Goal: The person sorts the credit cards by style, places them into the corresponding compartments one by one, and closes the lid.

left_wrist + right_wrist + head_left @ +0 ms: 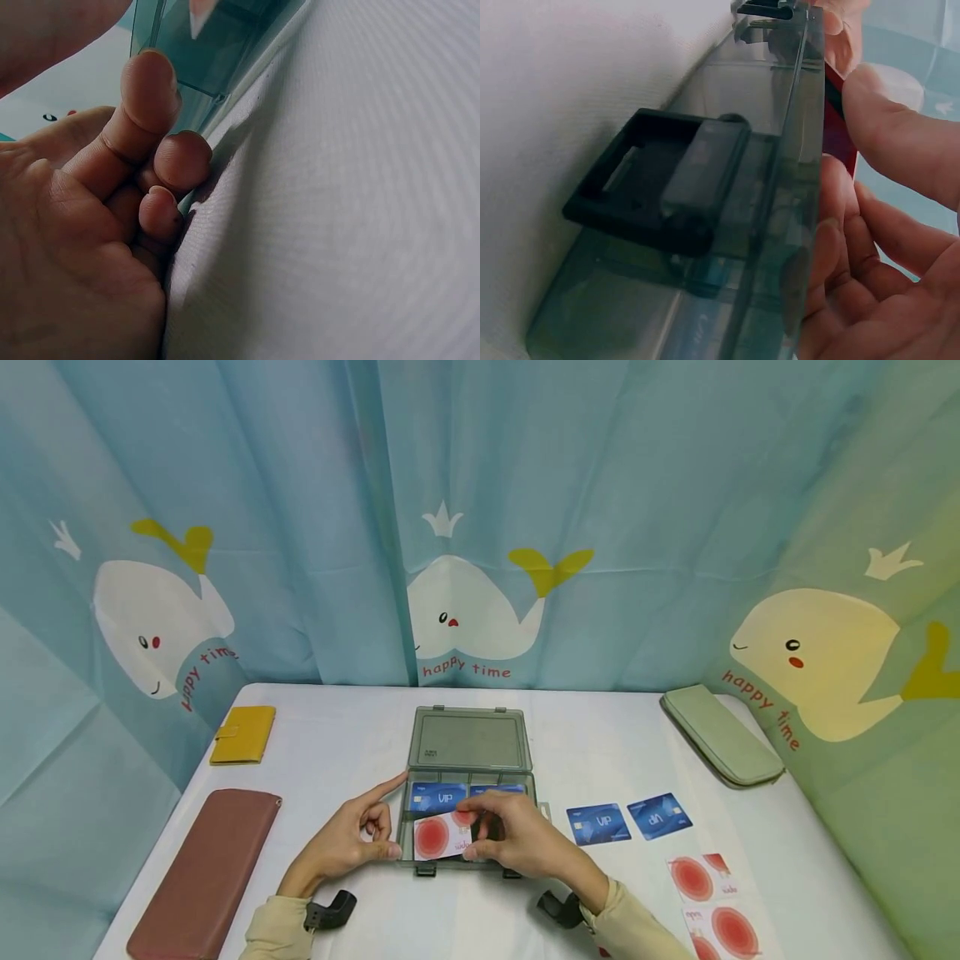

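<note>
A translucent grey-green compartment box (406,839) sits with its lid (472,739) folded back. Inside, two blue VIP cards lie in the rear compartments, one a left blue card (435,797). My right hand (517,835) pinches a white card with red circles (431,838) by its right end, over the front-left compartment. My left hand (348,839) is at the box's left side, index finger stretched to the hinge corner and thumb at the front corner; its other fingers are bent. In the right wrist view, a dark latch (652,180) juts from the box's front wall.
Right of the box lie two blue cards, a nearer one (598,823) and a tilted one (659,816), and red-patterned cards (735,932). A green wallet (720,735) is at the far right. Leftward are a yellow wallet (243,735) and a long brown wallet (206,872).
</note>
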### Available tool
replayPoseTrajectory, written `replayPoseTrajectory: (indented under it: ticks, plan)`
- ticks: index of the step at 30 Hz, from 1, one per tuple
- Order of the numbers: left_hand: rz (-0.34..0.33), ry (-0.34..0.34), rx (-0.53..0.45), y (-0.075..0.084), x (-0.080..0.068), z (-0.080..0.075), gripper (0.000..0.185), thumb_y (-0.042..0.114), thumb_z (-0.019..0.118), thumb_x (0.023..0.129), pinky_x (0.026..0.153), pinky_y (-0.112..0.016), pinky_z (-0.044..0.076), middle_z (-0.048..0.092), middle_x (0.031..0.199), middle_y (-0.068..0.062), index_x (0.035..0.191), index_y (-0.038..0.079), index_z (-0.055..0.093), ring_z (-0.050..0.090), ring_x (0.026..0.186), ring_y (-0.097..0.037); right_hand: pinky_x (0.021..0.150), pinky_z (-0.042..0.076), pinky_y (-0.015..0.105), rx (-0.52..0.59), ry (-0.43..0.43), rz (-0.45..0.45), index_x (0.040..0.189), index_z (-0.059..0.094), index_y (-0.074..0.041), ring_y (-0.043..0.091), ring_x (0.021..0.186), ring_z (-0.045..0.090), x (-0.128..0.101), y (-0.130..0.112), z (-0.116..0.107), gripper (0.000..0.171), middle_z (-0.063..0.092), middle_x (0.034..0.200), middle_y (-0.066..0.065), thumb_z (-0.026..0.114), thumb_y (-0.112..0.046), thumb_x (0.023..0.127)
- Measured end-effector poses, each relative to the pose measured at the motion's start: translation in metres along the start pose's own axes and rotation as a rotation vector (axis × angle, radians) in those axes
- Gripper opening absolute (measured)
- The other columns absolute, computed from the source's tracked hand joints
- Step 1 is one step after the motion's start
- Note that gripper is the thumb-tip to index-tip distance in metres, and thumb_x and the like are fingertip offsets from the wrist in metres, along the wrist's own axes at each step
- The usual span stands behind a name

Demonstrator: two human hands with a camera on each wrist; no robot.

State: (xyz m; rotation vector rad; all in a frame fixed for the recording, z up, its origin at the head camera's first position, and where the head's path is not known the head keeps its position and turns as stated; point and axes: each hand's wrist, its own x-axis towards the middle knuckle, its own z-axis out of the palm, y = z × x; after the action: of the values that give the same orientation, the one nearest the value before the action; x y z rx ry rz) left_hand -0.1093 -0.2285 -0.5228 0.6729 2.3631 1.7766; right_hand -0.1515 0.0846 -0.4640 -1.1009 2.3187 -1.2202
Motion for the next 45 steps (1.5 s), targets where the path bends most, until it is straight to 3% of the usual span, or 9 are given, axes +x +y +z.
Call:
replayPoseTrajectory:
  ticks: [9,14,31,45]
  plan:
    - [-0.002,0.0,0.0,-0.001,0.0,0.0,0.1,0.001,0.087,0.082,0.063,-0.035,0.041,0.054,0.068,-0.01,0.165,0.001,0.033,0.048,0.066,-0.003,0.07,0.048,0.021,-0.222,0.0,0.029,0.129,0.074,-0.009,0.001,0.078,0.059,0.006,-0.009,0.008,0.049,0.07,0.092,-0.005,0.09,-0.025,0.086]
    - [-0.004,-0.001,-0.003,-0.002,0.0,0.0,0.1,0.001,0.087,0.081,0.063,-0.035,0.041,0.054,0.068,-0.01,0.165,0.002,0.033,0.048,0.066,-0.003,0.073,0.049,0.022,-0.282,0.005,0.024,0.126,0.075,-0.012,0.001,0.08,0.06,0.008,-0.011,0.008,0.048,0.071,0.096,-0.006,0.092,-0.027,0.083]
    - [-0.001,-0.008,-0.021,-0.002,-0.001,0.0,0.099,0.003,0.087,0.084,0.063,-0.032,0.043,0.055,0.069,-0.013,0.166,0.0,0.031,0.049,0.066,-0.002,0.07,0.045,0.022,-0.33,-0.032,0.049,0.12,0.077,-0.017,0.001,0.075,0.054,0.015,-0.016,0.005,0.049,0.07,0.101,-0.005,0.096,-0.031,0.077]
    - [0.008,-0.007,-0.024,-0.002,-0.001,0.0,0.1,0.004,0.087,0.083,0.063,-0.026,0.044,0.054,0.069,-0.014,0.166,0.001,0.031,0.049,0.066,-0.003,0.068,0.044,0.021,-0.282,-0.039,0.057,0.121,0.081,-0.018,-0.002,0.074,0.052,0.013,-0.013,0.004,0.048,0.068,0.098,-0.004,0.096,-0.032,0.078]
